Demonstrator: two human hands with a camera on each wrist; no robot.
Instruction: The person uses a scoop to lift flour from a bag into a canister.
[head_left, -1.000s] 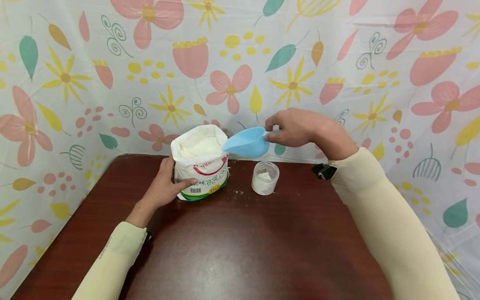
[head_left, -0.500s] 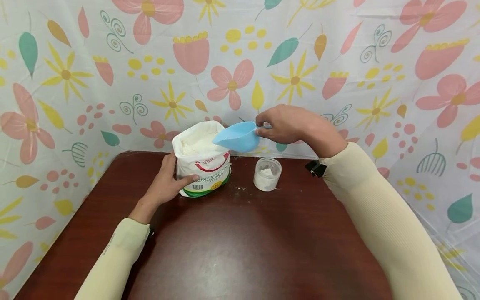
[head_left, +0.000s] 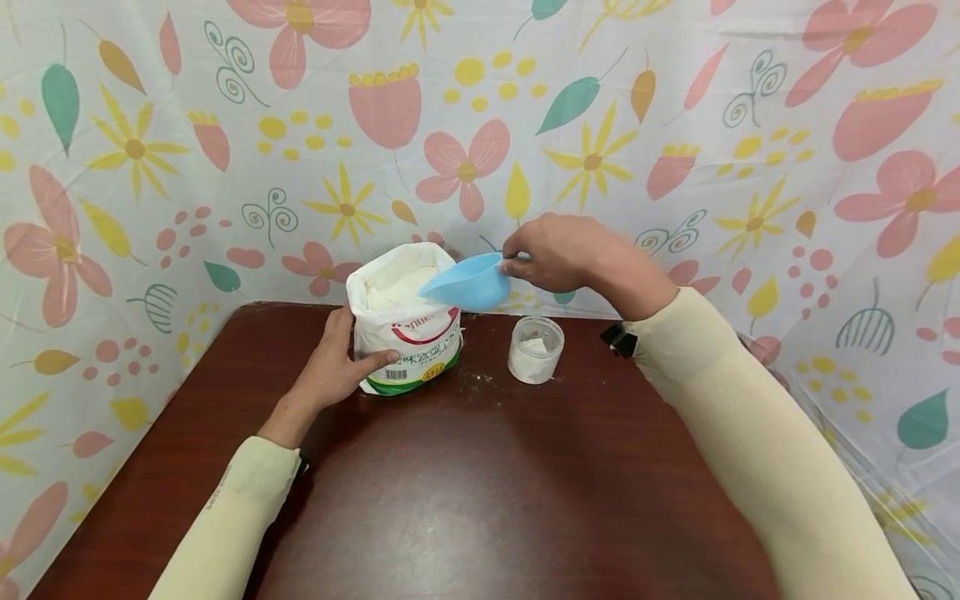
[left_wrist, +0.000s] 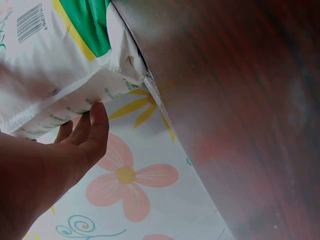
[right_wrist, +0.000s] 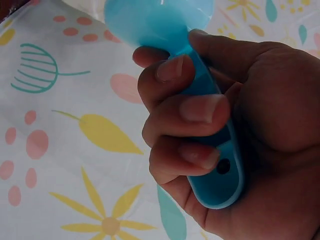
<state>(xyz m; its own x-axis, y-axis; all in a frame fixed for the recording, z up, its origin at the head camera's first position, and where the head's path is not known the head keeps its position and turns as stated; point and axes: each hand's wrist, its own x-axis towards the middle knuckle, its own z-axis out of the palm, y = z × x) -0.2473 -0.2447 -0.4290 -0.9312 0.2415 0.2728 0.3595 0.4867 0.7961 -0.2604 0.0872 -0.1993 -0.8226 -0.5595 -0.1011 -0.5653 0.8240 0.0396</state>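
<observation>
An opened white bag of flour (head_left: pixel 408 342) stands at the back of the table, its mouth full of white powder. My left hand (head_left: pixel 330 367) holds its left side, thumb across the front; in the left wrist view, its fingers (left_wrist: pixel 98 125) press the side panel. My right hand (head_left: pixel 555 254) grips a light blue scoop (head_left: pixel 468 283) by the handle, fingers wrapped round it (right_wrist: pixel 185 115). The scoop's pointed tip lies over the bag's right rim, at the flour; whether it touches the powder I cannot tell. A clear round jar (head_left: pixel 536 350) partly filled with white powder stands right of the bag.
Spilled powder (head_left: pixel 480 382) dots the dark brown table (head_left: pixel 450 483) between bag and jar. A flower-printed cloth (head_left: pixel 465 100) hangs close behind the table's back edge and along its sides.
My right hand has carried the scoop leftward from beside the bag until its tip is over the bag's mouth. The left hand keeps its hold on the bag.
</observation>
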